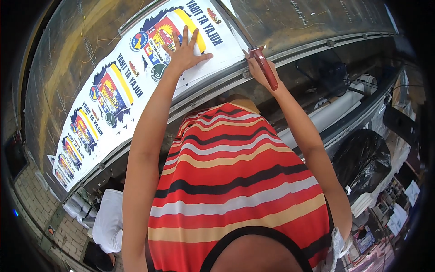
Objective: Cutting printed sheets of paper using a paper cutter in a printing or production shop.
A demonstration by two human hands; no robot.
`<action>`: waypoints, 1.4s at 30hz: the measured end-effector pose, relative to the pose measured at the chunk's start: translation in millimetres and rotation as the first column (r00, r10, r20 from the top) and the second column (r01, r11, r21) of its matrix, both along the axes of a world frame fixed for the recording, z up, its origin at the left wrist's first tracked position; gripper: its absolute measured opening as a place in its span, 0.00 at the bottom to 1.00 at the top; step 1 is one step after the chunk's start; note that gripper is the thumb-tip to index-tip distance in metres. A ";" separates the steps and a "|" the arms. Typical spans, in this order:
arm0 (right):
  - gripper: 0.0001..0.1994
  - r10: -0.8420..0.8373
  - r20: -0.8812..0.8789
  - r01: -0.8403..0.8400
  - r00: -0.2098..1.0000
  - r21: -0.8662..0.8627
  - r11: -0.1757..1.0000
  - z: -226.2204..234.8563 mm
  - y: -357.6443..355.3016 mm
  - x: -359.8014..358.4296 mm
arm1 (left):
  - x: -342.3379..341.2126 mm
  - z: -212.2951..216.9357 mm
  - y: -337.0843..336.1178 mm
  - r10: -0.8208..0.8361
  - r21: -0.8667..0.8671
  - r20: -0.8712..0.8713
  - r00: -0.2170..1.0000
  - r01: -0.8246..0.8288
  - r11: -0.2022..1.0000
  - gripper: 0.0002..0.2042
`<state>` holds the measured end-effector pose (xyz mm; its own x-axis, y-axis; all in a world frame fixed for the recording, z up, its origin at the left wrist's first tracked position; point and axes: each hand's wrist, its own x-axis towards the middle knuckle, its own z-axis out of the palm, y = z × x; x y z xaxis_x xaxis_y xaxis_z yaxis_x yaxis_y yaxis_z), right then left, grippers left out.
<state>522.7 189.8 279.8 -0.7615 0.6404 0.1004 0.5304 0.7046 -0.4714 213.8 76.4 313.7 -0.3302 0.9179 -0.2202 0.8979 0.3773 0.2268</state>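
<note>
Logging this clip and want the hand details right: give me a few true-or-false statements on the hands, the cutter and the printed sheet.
1. The left hand lies flat on the printed sheet. True.
2. The right hand is empty. False: it grips a red-handled cutter.
3. The sheet shows one single design. False: the same colourful design repeats along it.
4. The cutter is at the sheet's end. True.
5. Both hands rest on the striped shirt. False: both reach up to the table.
</note>
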 end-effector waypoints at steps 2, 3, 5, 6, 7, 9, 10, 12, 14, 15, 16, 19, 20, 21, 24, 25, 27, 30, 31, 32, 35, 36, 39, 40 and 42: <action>0.08 0.006 0.045 -0.007 0.999 0.023 1.000 0.1 4.9 -1.4 | -0.1 -1.5 0.7 -0.004 0.013 0.017 1.000 0.003 1.000 0.59; 0.08 0.011 0.083 -0.012 0.996 0.014 1.000 6.0 8.4 -1.7 | -0.2 -2.0 1.0 -0.001 0.020 0.026 1.000 0.000 1.000 0.60; 0.09 0.052 0.188 -0.037 0.981 -0.082 0.996 29.9 13.6 -5.9 | -0.1 -1.9 2.2 0.003 -0.017 0.035 0.999 -0.002 1.000 0.60; 0.09 0.070 0.127 -0.067 0.989 -0.030 0.997 49.9 16.1 -6.4 | 0.0 -1.6 2.9 -0.006 0.022 0.042 0.999 0.005 1.000 0.60; 0.13 -0.120 0.028 0.122 0.992 -0.335 0.934 75.9 19.8 -4.7 | 0.2 -1.0 3.3 0.001 0.001 0.048 0.999 -0.001 1.000 0.60; 0.21 -0.461 -0.054 0.327 0.886 -0.633 0.702 127.6 21.3 -15.5 | 0.8 0.0 4.0 0.015 -0.012 0.065 0.998 -0.014 1.000 0.60; 0.22 -0.534 -0.044 0.360 0.844 -0.693 0.625 157.6 16.9 -11.8 | 1.4 0.2 4.1 0.009 -0.003 0.082 0.997 -0.009 1.000 0.60; 0.27 -0.486 -0.099 0.391 0.869 -0.467 0.793 200.4 -4.0 -14.7 | 2.3 -0.3 4.2 0.012 -0.016 0.050 0.999 -0.011 1.000 0.60; 0.31 -0.338 0.038 0.339 0.940 -0.188 0.922 215.8 -31.3 -23.6 | 3.1 -1.4 4.1 0.011 -0.025 0.082 0.997 -0.008 1.000 0.59; 0.32 -0.246 0.117 0.263 0.962 -0.176 0.949 216.5 -38.3 -26.0 | 3.3 -1.6 4.2 0.012 -0.016 0.075 0.997 -0.010 1.000 0.60; 0.31 -0.209 0.167 0.245 0.964 -0.238 0.940 213.5 -42.0 -26.8 | 3.3 -1.5 4.5 0.015 -0.017 0.058 0.998 -0.014 1.000 0.60; 0.31 -0.343 0.066 0.277 0.937 -0.736 0.617 188.6 -21.1 -16.1 | 4.0 1.3 5.1 0.018 -0.023 0.067 0.998 -0.017 1.000 0.60; 0.31 -0.375 -0.069 0.127 0.924 -0.871 0.474 179.4 -9.0 -6.9 | 4.8 2.8 4.5 0.022 -0.032 0.079 0.997 -0.020 0.999 0.60; 0.30 -0.450 -0.097 0.152 0.888 -0.861 0.486 164.6 6.4 -5.9 | 5.7 4.7 4.5 0.024 -0.028 0.084 0.996 -0.022 0.999 0.60; 0.29 -0.452 -0.013 0.383 0.892 -0.511 0.770 118.7 44.9 -7.6 | 8.7 11.5 4.9 0.034 -0.052 0.089 0.995 -0.029 0.998 0.60; 0.29 -0.431 -0.094 0.333 0.897 -0.496 0.802 102.3 52.5 -11.0 | 9.6 13.4 5.1 0.037 -0.055 0.090 0.995 -0.033 0.998 0.60; 0.33 -0.277 -0.116 0.274 0.954 -0.038 0.961 68.0 58.4 -30.6 | 11.8 16.3 6.1 0.032 -0.045 0.093 0.995 -0.027 0.999 0.59; 0.33 -0.142 0.065 0.129 0.988 0.172 0.977 37.4 55.1 -54.7 | 14.2 19.5 8.3 0.037 -0.103 0.080 0.996 -0.029 0.994 0.59; 0.33 -0.161 0.098 0.151 0.982 0.099 0.984 33.3 55.0 -59.9 | 14.2 20.8 9.5 0.040 -0.121 0.080 0.996 -0.030 0.992 0.59; 0.33 -0.178 0.110 0.163 0.978 0.137 0.977 31.6 55.3 -63.6 | 14.2 22.2 10.5 0.044 -0.138 0.079 0.996 -0.033 0.990 0.60; 0.32 -0.187 0.066 0.179 0.980 0.118 0.977 33.4 64.1 -64.3 | 14.8 25.5 12.0 0.039 -0.137 0.079 0.996 -0.028 0.990 0.60; 0.32 -0.200 0.032 0.198 0.979 0.067 0.978 33.5 69.5 -62.4 | 15.4 26.4 12.2 0.049 -0.139 0.102 0.994 -0.035 0.990 0.60; 0.28 -0.245 -0.009 0.243 0.969 -0.094 0.965 26.3 88.1 -61.8 | 17.1 28.7 12.3 0.031 -0.127 0.106 0.994 -0.017 0.992 0.60; 0.26 -0.281 -0.014 0.274 0.959 -0.193 0.942 21.9 94.4 -63.0 | 17.7 28.6 12.7 0.042 -0.122 0.118 0.992 -0.027 0.992 0.60; 0.24 -0.288 0.028 0.285 0.957 -0.268 0.920 14.3 107.9 -64.8 | 18.2 27.7 13.1 0.012 -0.116 0.115 0.993 0.001 0.993 0.59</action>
<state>458.0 297.6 294.1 -0.5410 0.8354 -0.0967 0.6843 0.3705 -0.6280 232.0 89.5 341.4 -0.3010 0.8824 -0.3615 0.8661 0.4117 0.2836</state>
